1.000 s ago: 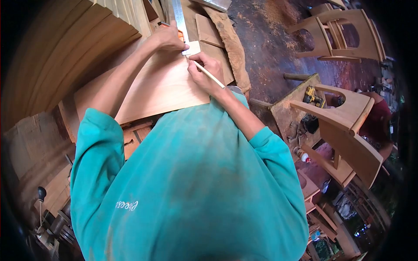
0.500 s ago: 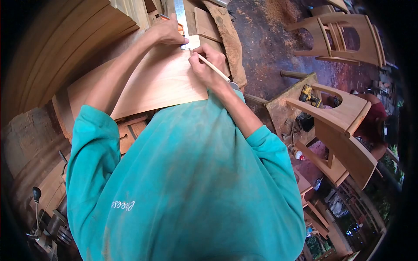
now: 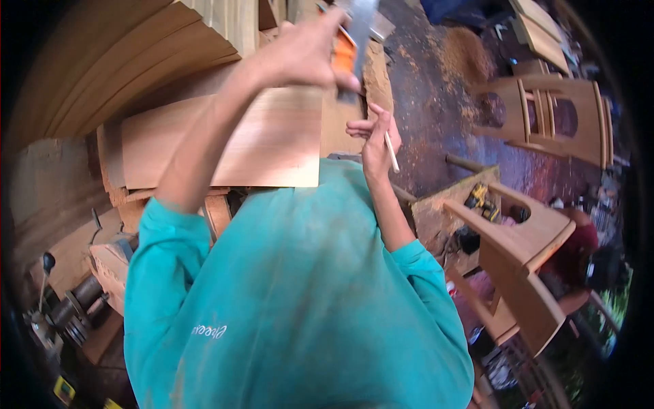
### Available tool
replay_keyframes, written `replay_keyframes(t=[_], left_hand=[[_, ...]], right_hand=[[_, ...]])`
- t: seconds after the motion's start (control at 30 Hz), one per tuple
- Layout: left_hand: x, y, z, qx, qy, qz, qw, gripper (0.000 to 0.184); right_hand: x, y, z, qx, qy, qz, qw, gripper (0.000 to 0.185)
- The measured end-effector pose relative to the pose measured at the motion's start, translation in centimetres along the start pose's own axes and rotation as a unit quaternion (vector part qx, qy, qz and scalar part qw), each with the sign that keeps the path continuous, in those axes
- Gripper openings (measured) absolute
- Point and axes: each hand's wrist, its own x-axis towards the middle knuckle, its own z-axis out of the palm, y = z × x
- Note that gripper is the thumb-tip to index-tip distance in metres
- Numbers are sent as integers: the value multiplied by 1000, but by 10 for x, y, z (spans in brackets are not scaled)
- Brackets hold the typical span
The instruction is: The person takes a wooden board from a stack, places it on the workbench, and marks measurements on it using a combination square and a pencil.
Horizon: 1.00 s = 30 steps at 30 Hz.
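Note:
My left hand is raised above the far right corner of a flat, pale wooden board. It grips a combination square with an orange head and a metal blade, smeared by motion. Just off the board's right edge is my right hand, with a light-coloured pencil tucked in it. Some fingers of that hand are stretched out to the left. The board lies flat in front of my green shirt.
Curved wooden boards are stacked at the left, above a machine lever. To the right stand wooden chair frames and a yellow drill. Another person is behind them. Sawdust lies on the floor.
My left hand has lifted the square off the board, up and to the right. The pencil has left the board's edge as my right hand drew back to the right. The view has shifted.

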Motion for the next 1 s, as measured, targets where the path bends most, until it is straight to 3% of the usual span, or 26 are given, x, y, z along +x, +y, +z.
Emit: replay_keyframes(t=[0.07, 0.1, 0.13, 0.23, 0.33, 0.4, 0.43, 0.47, 0.5, 0.53, 0.67, 0.7, 0.73, 0.8, 0.9, 1.0], left_hand=[[-26, 37, 5, -75, 13, 50, 996, 76], [-41, 53, 9, -100, -13, 72, 992, 72], [-55, 68, 15, -125, -40, 93, 987, 68], [-91, 102, 56, -84, -26, 71, 994, 61], [-114, 121, 102, 19, 41, -3, 999, 59], [-122, 127, 113, -69, 185, -127, 972, 59], [-130, 133, 113, -67, 215, -198, 954, 61], [-134, 138, 111, -59, 218, -208, 952, 61], [-137, 145, 109, -172, 353, -258, 883, 62], [-143, 150, 106, -276, 477, -297, 779, 63], [-214, 126, 110, -299, 638, -386, 595, 55], [-231, 121, 114, -325, 652, -386, 565, 34], [-240, 116, 122, -319, 661, -384, 560, 34], [-252, 108, 136, -483, 716, -339, 375, 36], [-244, 100, 147, -510, 729, -314, 331, 40], [-242, 91, 147, -515, 733, -319, 310, 41]], right_hand=[[8, -7, -6, -76, -15, 31, 997, 46], [16, 10, -19, -106, -49, -24, 993, 44], [22, 12, -21, -96, -65, -28, 993, 44], [28, 6, -31, 15, -117, 81, 990, 40], [28, -6, -45, 78, -198, 128, 969, 37], [30, -11, -48, 45, -293, 175, 939, 36], [30, -8, -49, 68, -324, 188, 925, 34], [29, -11, -48, 66, -352, 187, 915, 30], [28, -14, -47, 48, -387, 166, 906, 29], [25, -19, -44, 29, -423, 146, 894, 28], [9, -36, -20, 5, -494, 97, 864, 21], [6, -33, -13, 6, -497, 72, 865, 20], [2, -33, -6, 6, -500, 46, 865, 18], [-8, -42, 7, 1, -514, 30, 857, 21], [-35, -49, 35, -95, -556, -35, 825, 45], [-66, -47, 63, -163, -609, -60, 774, 44]])
